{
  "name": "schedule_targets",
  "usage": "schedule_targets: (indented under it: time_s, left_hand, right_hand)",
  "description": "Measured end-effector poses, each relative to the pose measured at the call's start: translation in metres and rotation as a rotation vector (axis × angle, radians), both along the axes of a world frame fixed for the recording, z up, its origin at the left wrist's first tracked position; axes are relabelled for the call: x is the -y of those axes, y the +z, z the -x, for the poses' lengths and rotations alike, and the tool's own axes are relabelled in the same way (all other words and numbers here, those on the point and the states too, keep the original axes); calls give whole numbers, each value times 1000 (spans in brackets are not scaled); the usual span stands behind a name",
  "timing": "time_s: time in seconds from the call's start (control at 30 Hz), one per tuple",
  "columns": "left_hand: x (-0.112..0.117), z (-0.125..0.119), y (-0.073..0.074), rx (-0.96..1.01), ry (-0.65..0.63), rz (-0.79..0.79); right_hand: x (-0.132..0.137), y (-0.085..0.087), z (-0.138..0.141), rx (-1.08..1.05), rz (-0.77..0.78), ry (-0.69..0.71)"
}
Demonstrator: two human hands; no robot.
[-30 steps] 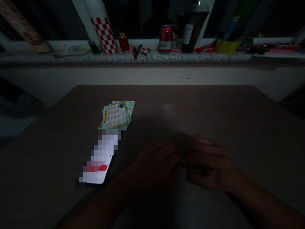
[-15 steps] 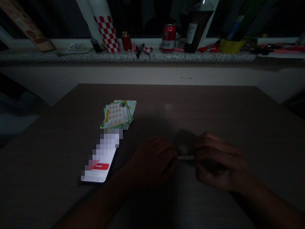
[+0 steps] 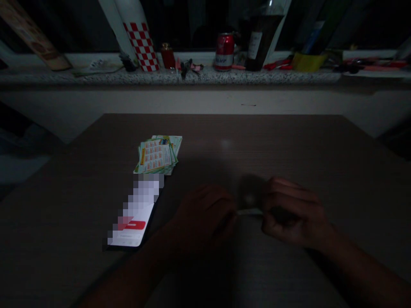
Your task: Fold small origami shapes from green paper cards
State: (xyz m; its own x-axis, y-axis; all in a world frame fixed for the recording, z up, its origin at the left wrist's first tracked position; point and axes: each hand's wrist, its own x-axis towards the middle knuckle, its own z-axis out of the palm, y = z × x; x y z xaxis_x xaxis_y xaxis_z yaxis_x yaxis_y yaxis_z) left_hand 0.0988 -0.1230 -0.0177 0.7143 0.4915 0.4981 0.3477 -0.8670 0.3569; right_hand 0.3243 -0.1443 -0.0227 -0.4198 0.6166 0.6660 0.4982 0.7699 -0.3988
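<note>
In the dim light, my left hand point(image 3: 205, 214) and my right hand point(image 3: 293, 209) face each other low over the table. Both are closed in a pinch. A thin pale strip point(image 3: 249, 211), perhaps a card or paper seen edge-on, spans the gap between them; its ends disappear into my fingers. Left of my hands lies a lit smartphone point(image 3: 138, 214) with its screen up, part of it pixelated. Just beyond the phone, a loose stack of printed green-and-white cards point(image 3: 157, 155) rests on the table.
The wooden table point(image 3: 272, 141) ends at a white wall. Above it, a granite windowsill point(image 3: 205, 78) holds a red-and-white checkered bottle point(image 3: 143, 47), a small red jar point(image 3: 167, 55), a red can point(image 3: 224, 52), a dark bottle point(image 3: 257, 49) and a yellow container point(image 3: 308, 62).
The view has shifted very slightly. The pale strip appears a little more tilted between my hands, which stay in nearly the same place.
</note>
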Motion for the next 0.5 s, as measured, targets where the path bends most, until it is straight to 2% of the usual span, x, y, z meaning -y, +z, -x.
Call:
schedule_targets:
  time_s: [0.13, 0.37, 0.5]
  left_hand:
    - [-1, 2, 2, -20, 4, 34]
    - [1, -4, -1, -22, -40, 34]
    - [2, -3, -1, -7, -32, 60]
  right_hand:
    - [-1, 3, -8, 5, 41, -23]
    - [4, 2, 7, -24, 11, 78]
    - [4, 0, 8, -17, 20, 78]
